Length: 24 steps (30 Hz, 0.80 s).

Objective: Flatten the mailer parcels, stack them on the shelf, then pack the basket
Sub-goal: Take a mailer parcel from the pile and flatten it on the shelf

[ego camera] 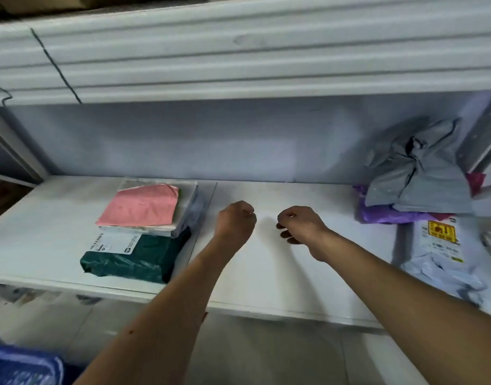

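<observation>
On the white shelf [266, 273] a neat stack stands at the left: a pink mailer [138, 207] on top, a pale one under it, a dark green parcel [133, 259] with a white label at the bottom. At the right lies a loose heap: a crumpled grey mailer [416, 173], a purple one [383, 215] beneath, and a white mailer with a yellow label [441, 245]. My left hand [234, 220] and my right hand [301, 225] hover over the bare middle of the shelf, both curled with nothing in them.
An upper shelf's white front edge [238, 65] overhangs the work space. A blue basket [22, 365] shows at the bottom left corner, below the shelf. A metal upright [483, 140] stands at the right behind the heap. Floor tiles lie beneath.
</observation>
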### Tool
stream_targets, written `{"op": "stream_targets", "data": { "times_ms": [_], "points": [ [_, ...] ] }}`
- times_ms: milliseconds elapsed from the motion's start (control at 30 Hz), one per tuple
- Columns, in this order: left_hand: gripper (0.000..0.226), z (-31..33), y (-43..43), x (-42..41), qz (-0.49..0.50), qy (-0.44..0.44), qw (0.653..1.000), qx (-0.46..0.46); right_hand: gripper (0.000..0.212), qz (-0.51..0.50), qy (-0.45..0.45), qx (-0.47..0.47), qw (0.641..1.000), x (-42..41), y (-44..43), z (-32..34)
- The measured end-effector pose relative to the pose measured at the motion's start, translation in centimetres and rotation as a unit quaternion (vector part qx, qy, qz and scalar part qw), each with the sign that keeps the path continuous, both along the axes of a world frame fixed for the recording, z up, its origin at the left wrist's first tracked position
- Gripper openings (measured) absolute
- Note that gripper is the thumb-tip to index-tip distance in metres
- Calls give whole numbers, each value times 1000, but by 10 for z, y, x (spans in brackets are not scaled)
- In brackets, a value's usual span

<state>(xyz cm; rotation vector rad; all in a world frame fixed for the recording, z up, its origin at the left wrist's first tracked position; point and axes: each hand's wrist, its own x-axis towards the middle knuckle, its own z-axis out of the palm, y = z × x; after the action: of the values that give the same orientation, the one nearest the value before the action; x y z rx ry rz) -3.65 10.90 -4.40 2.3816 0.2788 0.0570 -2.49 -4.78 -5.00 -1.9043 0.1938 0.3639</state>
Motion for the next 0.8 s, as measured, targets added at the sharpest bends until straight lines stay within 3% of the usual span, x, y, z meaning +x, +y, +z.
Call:
{"op": "stream_targets", "data": {
  "times_ms": [233, 467, 800],
  "points": [
    [20, -18, -92, -7, -53, 43, 993, -94, 17, -45, -11, -46, 998, -13, -82, -13],
    [15, -28, -191, 10, -102, 92, 974, -179, 22, -101, -75, -225, 966, -4, -166, -14],
    [50, -68, -285, 19, -148, 188, 957, -163, 47, -233, 49, -375, 896, -19, -255, -46]
  ]
}}
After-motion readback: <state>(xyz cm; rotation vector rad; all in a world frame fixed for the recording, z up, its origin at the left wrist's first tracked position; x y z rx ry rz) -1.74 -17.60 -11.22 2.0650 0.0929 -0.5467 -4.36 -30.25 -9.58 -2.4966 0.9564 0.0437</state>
